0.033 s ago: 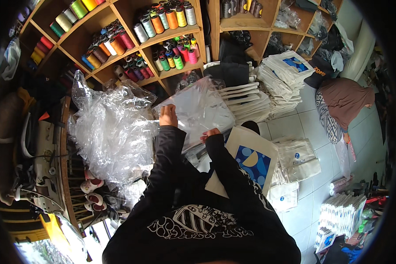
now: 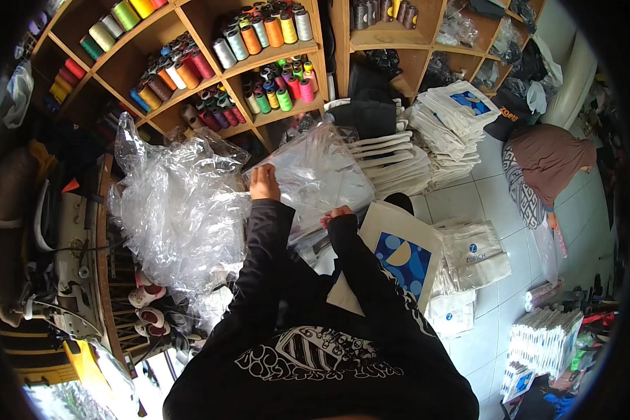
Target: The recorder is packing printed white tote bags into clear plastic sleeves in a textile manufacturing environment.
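Observation:
A stack of flat clear plastic bags lies in front of me, glossy with reflections. My left hand is closed at its left edge, fingers curled over the plastic. At the near edge, my right hand is closed in a pinch on the plastic; its fingertips are partly hidden. A big crumpled heap of clear plastic stands to the left of my left hand. Beside my right forearm rests a cream cloth bag with a blue and yellow circle print, partly covered by my sleeve.
Folded cream bags stand in tall piles beyond, at the right. More cream bags lie on the tiled floor. Wooden shelves with thread cones line the back. A person sits at the right. A sewing machine is at the left.
My left hand has shifted slightly left, and the reflections on the plastic under it differ. My right hand stays nearly in place.

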Tool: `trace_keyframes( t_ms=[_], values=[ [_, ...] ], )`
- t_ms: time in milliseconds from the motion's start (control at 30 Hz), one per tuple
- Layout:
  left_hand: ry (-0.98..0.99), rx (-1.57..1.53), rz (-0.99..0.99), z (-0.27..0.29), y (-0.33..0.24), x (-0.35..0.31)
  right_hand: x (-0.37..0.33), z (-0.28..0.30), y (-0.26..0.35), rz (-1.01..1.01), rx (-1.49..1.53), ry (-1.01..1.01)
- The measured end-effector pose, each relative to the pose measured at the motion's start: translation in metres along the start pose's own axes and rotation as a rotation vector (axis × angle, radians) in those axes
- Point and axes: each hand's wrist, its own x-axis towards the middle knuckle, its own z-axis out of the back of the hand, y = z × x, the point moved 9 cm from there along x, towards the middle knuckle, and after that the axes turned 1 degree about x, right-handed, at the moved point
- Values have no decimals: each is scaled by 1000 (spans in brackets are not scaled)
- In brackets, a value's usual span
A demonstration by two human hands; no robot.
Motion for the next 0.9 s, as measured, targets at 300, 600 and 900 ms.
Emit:
trace_keyframes(
  t_ms=[300,600,900],
  values=[
    [232,-160,-126,-5,-52,3,-70,-53,57,251,-1227,403],
    [333,-251,-427,19,-122,-13,-44,-84,132,1111,-1096,135],
    [362,-281,-589,45,-142,-12,-56,-135,140,1237,-1647,437]
  ],
)
